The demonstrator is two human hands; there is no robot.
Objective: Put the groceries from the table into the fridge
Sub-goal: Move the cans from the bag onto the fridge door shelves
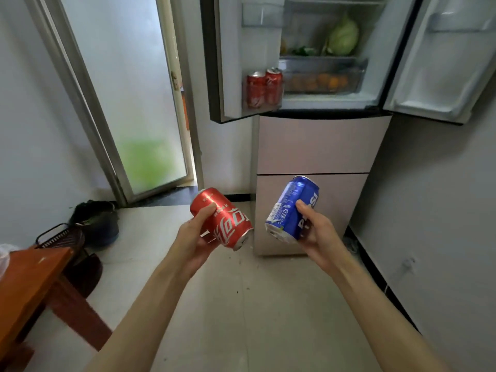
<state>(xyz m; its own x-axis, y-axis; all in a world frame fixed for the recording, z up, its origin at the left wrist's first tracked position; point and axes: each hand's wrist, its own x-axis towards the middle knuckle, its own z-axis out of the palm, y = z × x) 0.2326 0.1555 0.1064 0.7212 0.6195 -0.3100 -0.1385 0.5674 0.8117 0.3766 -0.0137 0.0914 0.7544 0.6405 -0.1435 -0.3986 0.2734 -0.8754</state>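
My left hand (194,234) grips a red cola can (222,220), tilted with its top pointing down to the right. A blue Pepsi can (291,208) is held in my right hand (315,229), tilted the other way. Both are raised in front of the fridge (314,146), whose two upper doors stand open. Two red cans (264,87) sit in the left door's bottom shelf. Inside are a green cabbage (343,36) on a shelf and oranges (322,81) in a clear drawer.
The corner of a brown wooden table (29,280) is at lower left, with a dark wire basket (60,237) and a dark bag (99,221) on the floor behind it. A frosted glass door (128,98) is on the left, a white wall on the right.
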